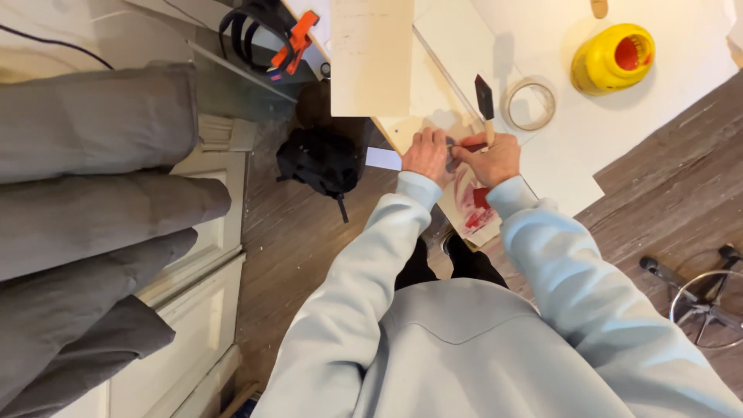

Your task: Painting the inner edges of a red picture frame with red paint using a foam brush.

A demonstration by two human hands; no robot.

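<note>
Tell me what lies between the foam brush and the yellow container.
In the head view, a roll of tape lies flat on the white sheet, between the foam brush and the yellow container.

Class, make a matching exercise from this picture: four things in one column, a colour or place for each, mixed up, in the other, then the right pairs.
1. jug
2. tape roll
3. clamp
4. foam brush

A. orange and black
B. held in the right hand
C. yellow, lying on its side
D. flat on the white sheet, beside the brush

Pairs: 1-C, 2-D, 3-A, 4-B
</note>
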